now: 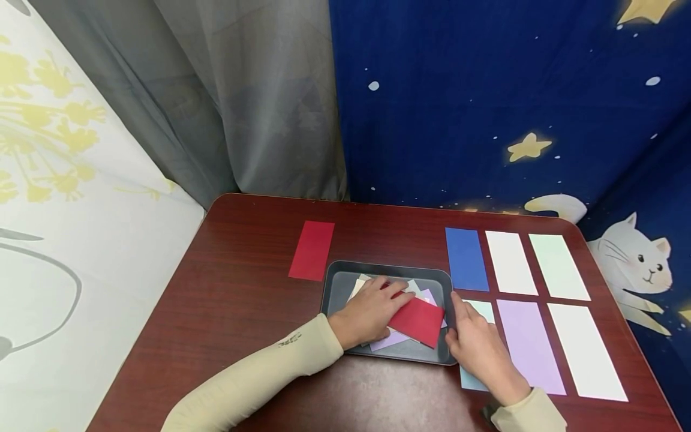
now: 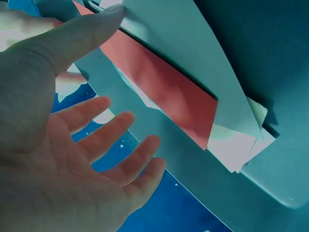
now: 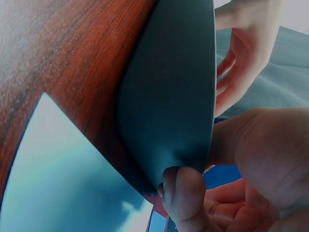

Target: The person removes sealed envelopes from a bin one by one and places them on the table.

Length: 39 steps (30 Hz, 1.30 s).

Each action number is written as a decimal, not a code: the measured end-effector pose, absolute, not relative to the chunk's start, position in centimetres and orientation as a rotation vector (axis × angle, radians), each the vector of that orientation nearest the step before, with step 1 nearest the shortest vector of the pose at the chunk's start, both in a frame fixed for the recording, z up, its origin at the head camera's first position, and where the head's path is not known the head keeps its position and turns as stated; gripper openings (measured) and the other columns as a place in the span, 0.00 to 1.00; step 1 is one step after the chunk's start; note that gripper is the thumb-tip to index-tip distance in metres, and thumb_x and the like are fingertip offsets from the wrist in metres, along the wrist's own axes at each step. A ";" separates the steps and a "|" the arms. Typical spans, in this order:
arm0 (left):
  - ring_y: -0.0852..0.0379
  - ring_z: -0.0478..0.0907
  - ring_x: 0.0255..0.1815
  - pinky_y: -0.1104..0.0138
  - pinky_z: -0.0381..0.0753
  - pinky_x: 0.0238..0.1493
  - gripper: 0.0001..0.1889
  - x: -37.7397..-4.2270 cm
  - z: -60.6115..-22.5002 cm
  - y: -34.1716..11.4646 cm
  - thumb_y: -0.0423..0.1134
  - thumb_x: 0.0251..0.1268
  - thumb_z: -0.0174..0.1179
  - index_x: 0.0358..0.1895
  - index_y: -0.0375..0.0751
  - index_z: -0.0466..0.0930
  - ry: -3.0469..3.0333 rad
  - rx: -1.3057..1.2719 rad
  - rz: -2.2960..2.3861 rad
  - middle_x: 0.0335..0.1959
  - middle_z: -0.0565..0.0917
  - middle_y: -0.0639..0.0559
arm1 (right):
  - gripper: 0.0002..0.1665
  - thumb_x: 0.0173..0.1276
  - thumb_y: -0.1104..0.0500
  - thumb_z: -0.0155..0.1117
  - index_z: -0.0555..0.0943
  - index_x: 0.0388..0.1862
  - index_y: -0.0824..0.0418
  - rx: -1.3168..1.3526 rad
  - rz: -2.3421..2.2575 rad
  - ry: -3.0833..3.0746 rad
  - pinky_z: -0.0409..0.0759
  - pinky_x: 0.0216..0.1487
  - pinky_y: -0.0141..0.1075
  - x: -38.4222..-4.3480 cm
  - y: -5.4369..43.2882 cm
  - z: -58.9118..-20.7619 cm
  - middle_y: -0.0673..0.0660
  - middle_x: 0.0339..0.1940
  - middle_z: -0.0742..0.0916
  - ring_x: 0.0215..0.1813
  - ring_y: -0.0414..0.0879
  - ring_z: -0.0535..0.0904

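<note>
A dark grey tray (image 1: 339,291) stands on the table with a loose pile of coloured cards inside. On top of the pile lies a red card (image 1: 418,323); edges of a lilac card (image 1: 388,341) and of pale ones show beneath it. My left hand (image 1: 372,309) is over the pile from the left. In the left wrist view its fingers (image 2: 145,157) are spread and relaxed, with the thumb by the cards' edge. My right hand (image 1: 480,345) grips the tray's right wall, fingertips (image 3: 188,193) against the outside.
Left of the tray lies another red card (image 1: 312,251). Two rows of cards cover the right side: blue (image 1: 466,259), white (image 1: 511,263) and pale green (image 1: 559,266) behind, pale teal (image 1: 472,378), lilac (image 1: 531,347) and white (image 1: 587,351) in front. Curtains (image 1: 281,102) hang behind the table.
</note>
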<state>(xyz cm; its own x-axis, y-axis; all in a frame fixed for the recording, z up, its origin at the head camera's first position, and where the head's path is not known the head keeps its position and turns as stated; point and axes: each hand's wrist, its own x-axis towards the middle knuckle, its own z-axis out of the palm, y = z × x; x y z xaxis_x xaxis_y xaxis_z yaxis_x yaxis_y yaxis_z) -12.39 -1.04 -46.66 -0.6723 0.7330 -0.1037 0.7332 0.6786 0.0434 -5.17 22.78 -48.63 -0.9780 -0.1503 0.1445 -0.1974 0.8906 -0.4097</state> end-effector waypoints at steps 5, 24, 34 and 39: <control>0.50 0.72 0.75 0.54 0.74 0.74 0.52 -12.3 -46.6 -1.1 0.51 0.50 0.87 0.83 0.57 0.74 2.746 1.234 -0.032 0.78 0.77 0.54 | 0.46 0.56 0.72 0.80 0.72 0.73 0.83 0.274 0.651 -2.943 0.90 0.37 0.54 -5.2 22.8 -48.6 0.78 0.58 0.86 0.38 0.64 0.89; 0.51 0.76 0.65 0.51 0.76 0.65 0.46 -12.4 -46.6 -1.0 0.54 0.53 0.86 0.79 0.61 0.78 2.723 1.167 -0.025 0.69 0.80 0.54 | 0.47 0.57 0.72 0.79 0.71 0.74 0.83 0.269 0.665 -2.946 0.90 0.38 0.54 -5.1 22.8 -48.7 0.78 0.58 0.86 0.38 0.62 0.89; 0.50 0.75 0.65 0.51 0.75 0.65 0.44 -12.5 -46.7 -1.0 0.56 0.54 0.84 0.78 0.64 0.79 2.721 1.196 -0.101 0.65 0.81 0.53 | 0.47 0.57 0.72 0.79 0.71 0.75 0.82 0.263 0.669 -2.957 0.90 0.36 0.53 -5.1 22.8 -48.7 0.78 0.58 0.86 0.35 0.60 0.89; 0.50 0.75 0.65 0.55 0.78 0.65 0.43 -12.5 -46.6 -0.9 0.57 0.55 0.84 0.78 0.62 0.79 2.708 1.200 -0.087 0.65 0.78 0.51 | 0.47 0.57 0.72 0.79 0.71 0.74 0.82 0.273 0.659 -2.951 0.89 0.35 0.52 -5.1 22.8 -48.6 0.77 0.57 0.86 0.34 0.59 0.88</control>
